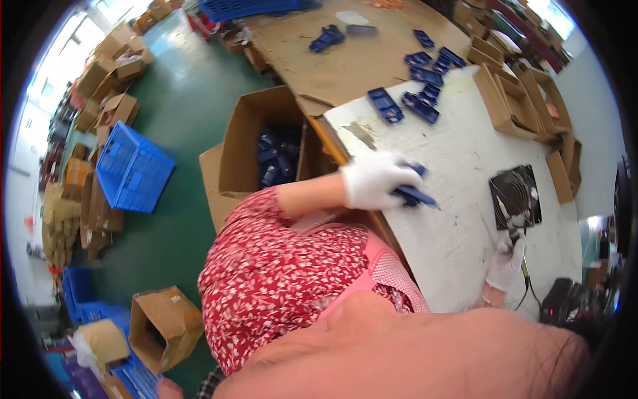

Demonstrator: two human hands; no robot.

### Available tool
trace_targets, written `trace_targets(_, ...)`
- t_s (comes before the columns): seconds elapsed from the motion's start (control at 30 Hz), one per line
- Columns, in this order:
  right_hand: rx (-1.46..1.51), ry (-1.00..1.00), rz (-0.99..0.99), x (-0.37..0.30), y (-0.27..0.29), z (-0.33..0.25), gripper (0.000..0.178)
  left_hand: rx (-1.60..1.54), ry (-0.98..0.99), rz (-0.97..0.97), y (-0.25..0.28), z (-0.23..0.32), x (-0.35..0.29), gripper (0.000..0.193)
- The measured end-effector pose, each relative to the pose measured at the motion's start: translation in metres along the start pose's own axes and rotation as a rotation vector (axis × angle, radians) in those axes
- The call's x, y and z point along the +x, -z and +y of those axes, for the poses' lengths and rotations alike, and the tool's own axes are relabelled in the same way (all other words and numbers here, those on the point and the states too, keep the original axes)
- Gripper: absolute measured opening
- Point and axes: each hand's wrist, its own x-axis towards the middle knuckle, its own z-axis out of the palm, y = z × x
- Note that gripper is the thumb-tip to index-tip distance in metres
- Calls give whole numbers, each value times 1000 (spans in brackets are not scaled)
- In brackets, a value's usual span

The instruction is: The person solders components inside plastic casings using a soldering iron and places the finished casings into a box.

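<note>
Table [458, 163], white-topped. Cardboard box [237, 143], left of left hand [380, 181]. Black fan [517, 191], just beyond right hand [506, 264]. Left hand: closed round dark-blue part [417, 195], over table; probably light, stiff, slick; best held by long edges. Right hand: closed on slim corded tool [514, 235].

We look down from head height through one wide fisheye lens, the surface [442, 236] close below us.

Dark-blue moulded plastic parts [385, 104] lie across the far end of the flat white worktop [458, 163], square black fan [520, 193] nearer, to their right! Left of the worktop, an open brown cardboard box [247, 136] holds more; further left sits a slatted blue plastic crate [136, 176].
</note>
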Motion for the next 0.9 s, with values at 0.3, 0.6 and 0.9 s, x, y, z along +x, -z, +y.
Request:
trace_targets(0.3, -58, 36, -64, -3, -2, -4, 20, 146, 769, 416, 112, -78, -111, 42)
trace_targets(0.6, -60, 13, -24, -7, -9, -7, 13, 498, 867, 460, 97, -165, -141, 39)
trace_targets(0.9, -95, 34, -6, -16, -14, -11, 9, 382, 283, 314, 81, -125, 13, 58)
